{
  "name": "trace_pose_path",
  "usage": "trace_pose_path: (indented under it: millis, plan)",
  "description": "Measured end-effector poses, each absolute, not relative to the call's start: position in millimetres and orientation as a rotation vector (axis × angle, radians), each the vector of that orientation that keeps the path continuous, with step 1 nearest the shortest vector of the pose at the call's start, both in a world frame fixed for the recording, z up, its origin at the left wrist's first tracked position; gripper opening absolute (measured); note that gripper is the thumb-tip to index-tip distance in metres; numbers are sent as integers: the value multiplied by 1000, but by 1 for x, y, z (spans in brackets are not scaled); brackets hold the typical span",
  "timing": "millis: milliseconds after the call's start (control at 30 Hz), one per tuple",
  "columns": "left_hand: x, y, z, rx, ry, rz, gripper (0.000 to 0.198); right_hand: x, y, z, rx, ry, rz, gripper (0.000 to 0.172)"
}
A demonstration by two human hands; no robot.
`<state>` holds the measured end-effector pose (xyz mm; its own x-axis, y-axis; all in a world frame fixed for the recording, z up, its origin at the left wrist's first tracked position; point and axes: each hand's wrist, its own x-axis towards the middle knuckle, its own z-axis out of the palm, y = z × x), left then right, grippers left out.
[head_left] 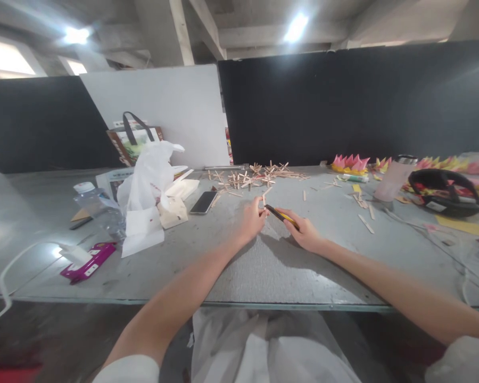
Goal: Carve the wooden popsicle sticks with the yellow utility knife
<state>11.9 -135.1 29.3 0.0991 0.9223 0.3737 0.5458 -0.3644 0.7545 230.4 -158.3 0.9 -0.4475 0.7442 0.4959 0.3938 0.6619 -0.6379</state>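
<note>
My left hand (250,219) pinches a short wooden stick (263,199) upright above the grey table (239,266). My right hand (303,231) is closed round a yellow and black utility knife (280,214), its tip pointing left at the base of the stick. The two hands nearly touch at the middle of the table. Behind them lies a heap of several wooden stick crosses (251,176).
A black phone (203,202), white plastic bag (147,181), water bottle (98,205) and magenta box (88,260) sit to the left. Pink paper flowers (349,162), a tumbler (395,178) and black bag (443,191) are to the right. Loose sticks (365,213) lie scattered.
</note>
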Motion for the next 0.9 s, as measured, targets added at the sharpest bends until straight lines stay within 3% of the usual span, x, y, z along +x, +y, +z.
trace_pose_path:
  millis: [633,900]
  plan:
    - [13,-137,33,1900,1320,1217,40,231,-160,3,-894,-2085,519,51]
    - [0,-128,31,2143,1422,1011,45,234,-159,2,-910,-2084,565,53]
